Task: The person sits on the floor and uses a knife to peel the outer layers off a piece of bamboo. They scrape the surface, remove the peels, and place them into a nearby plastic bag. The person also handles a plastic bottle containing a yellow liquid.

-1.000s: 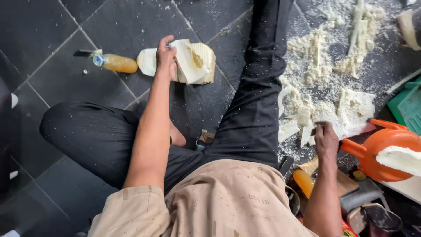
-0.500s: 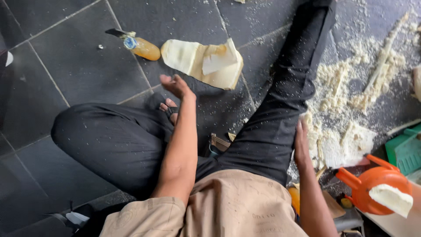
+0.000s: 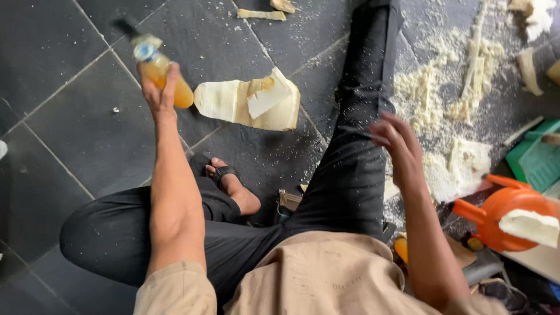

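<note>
Our left hand [image 3: 156, 87] now lifts the orange bottle [image 3: 163, 73] off the floor [image 3: 52, 116], grip wrapped round it; right hand [image 3: 399, 146] hovers, fingers spread.

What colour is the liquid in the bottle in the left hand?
Orange-yellow liquid fills the bottle gripped by the left hand; the head view shows it.

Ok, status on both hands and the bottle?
Left hand gripping orange bottle, lifted off the floor. Right hand open, empty, above the outstretched leg. Cream block beside the bottle.

Orange bottle [image 3: 160, 73] now in left hand [image 3: 157, 90]
</note>
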